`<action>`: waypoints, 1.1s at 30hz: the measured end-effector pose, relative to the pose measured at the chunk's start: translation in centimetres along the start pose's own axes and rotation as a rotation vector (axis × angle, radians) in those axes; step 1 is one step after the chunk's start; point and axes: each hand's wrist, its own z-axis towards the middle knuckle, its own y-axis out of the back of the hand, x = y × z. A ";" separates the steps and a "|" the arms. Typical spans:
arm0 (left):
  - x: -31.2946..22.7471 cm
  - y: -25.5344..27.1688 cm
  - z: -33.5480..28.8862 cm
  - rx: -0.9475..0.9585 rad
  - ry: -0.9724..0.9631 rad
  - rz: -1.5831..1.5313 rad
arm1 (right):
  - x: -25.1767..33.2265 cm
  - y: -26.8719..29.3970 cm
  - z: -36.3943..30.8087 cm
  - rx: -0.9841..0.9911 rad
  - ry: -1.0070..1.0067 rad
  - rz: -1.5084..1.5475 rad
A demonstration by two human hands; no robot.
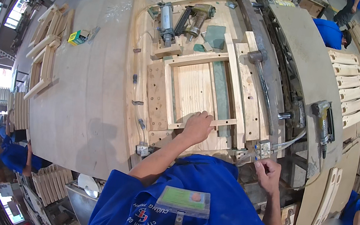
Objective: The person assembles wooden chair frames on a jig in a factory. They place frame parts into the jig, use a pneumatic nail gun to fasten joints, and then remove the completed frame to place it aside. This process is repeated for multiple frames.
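Observation:
My left hand [197, 128] is closed over the near rail of a light wooden frame [170, 87]. The frame lies in a jig on the workbench, with a pale board [193, 88] inside it. A long wooden rail [234, 86] runs along the frame's right side. My right hand [268, 171] is at the bench's near right, thumb and forefinger pinched at a small metal air valve [262, 150] with blue fittings. The fingers partly hide what they grip.
Beyond the frame lie a nail gun [199, 19] and an air cylinder [166, 21]. A hammer [259, 71] rests on the right, and another nail gun [322, 125] lies farther right. Assembled wooden frames [44, 55] and a small yellow-green box [78, 37] sit left. Co-workers in blue are nearby.

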 end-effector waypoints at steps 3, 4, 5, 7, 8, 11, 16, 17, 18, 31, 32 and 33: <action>0.0 0.1 0.7 0.049 0.003 0.011 | 0.5 -0.2 0.5 -0.046 -0.012 0.001; 0.1 0.2 0.9 0.071 0.000 0.025 | 0.6 -0.1 0.6 -0.065 -0.021 0.009; 0.2 0.3 1.0 0.090 0.001 0.040 | 0.7 0.0 0.8 -0.080 -0.026 0.019; 0.4 0.5 1.0 0.130 -0.012 0.052 | 1.1 0.4 1.0 -0.113 -0.022 -0.040; 0.5 0.9 1.1 0.147 -0.028 0.053 | 1.1 0.6 1.2 -0.133 -0.014 -0.066; -0.1 2.2 1.5 0.123 -0.064 0.021 | 1.4 0.9 1.7 -0.198 0.032 -0.073; -4.0 13.0 3.0 0.038 -0.030 -0.028 | 3.1 1.6 3.3 -0.270 0.064 -0.054; -4.7 16.0 2.9 -0.024 -0.021 -0.077 | 3.4 1.7 3.5 -0.278 0.083 -0.076; -5.1 19.3 2.3 -0.091 -0.006 -0.125 | 3.8 1.8 4.0 -0.278 0.108 -0.098; 10.2 23.2 -24.6 -1.165 0.277 -1.660 | 6.8 -4.1 6.4 0.092 0.198 -0.198; 11.0 22.1 -26.3 -1.243 0.284 -1.743 | 6.8 -4.4 6.5 0.115 0.186 -0.186; 11.7 20.9 -28.1 -1.304 0.280 -1.788 | 6.8 -4.7 6.6 0.141 0.173 -0.177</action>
